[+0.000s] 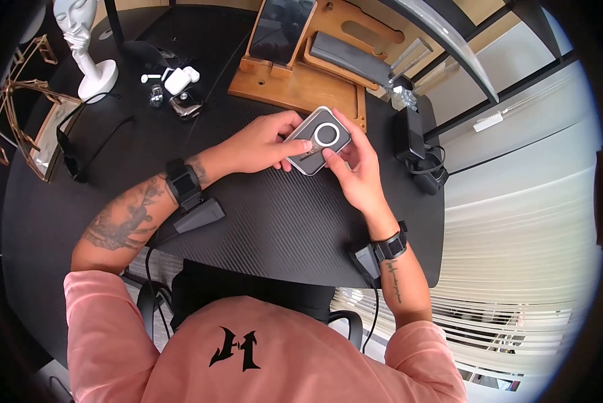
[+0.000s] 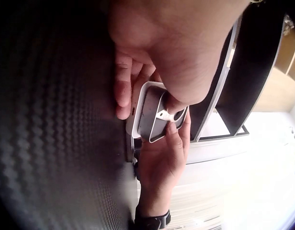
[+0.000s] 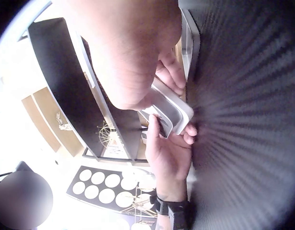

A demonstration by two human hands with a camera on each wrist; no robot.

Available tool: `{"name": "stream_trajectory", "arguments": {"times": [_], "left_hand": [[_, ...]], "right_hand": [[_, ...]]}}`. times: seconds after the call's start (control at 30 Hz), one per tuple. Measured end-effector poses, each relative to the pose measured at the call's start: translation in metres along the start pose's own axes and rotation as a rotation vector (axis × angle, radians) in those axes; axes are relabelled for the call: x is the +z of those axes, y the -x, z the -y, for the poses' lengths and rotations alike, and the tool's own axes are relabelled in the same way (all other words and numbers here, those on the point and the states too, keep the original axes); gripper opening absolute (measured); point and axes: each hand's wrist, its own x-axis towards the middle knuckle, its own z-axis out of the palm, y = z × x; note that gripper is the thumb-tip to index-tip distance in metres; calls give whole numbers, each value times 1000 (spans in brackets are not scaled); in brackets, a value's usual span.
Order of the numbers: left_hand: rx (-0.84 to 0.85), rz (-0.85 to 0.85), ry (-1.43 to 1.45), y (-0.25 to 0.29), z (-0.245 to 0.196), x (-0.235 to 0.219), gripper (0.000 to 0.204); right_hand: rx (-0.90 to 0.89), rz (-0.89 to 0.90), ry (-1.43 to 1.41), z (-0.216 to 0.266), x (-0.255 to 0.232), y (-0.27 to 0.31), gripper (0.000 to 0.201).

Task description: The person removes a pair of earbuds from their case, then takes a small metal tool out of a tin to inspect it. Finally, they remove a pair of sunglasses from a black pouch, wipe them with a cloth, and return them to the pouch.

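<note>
Both hands hold a grey rounded-rectangle pack with a white ring [image 1: 327, 135] above the black desk. Its outer edge is pale, and the left wrist view shows the grey pack [image 2: 148, 113] in a white-rimmed tray. My left hand [image 1: 260, 144] grips the left side, thumb lying across the face below the ring and fingers underneath. On the right side my right hand [image 1: 359, 171] holds it, thumb at the lower part of the face and fingers along the far edge. The right wrist view shows both thumbs meeting near the middle of the pack [image 3: 172, 113].
Beyond the hands stands a wooden organizer [image 1: 268, 82] with a phone [image 1: 281, 30] and a dark case [image 1: 348, 56]. Earbuds with a white case [image 1: 178, 81], sunglasses [image 1: 73, 154] and a white figurine [image 1: 98, 79] are at left. A black device [image 1: 409, 134] with cable sits right.
</note>
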Motion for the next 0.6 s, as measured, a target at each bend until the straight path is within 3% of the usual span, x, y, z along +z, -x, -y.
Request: {"name": "stream_trajectory", "arguments": {"times": [0.6], "left_hand": [[-25, -30, -67, -3, -1, 2, 41]], "right_hand": [[-46, -1, 11, 4, 3, 1, 59]]}}
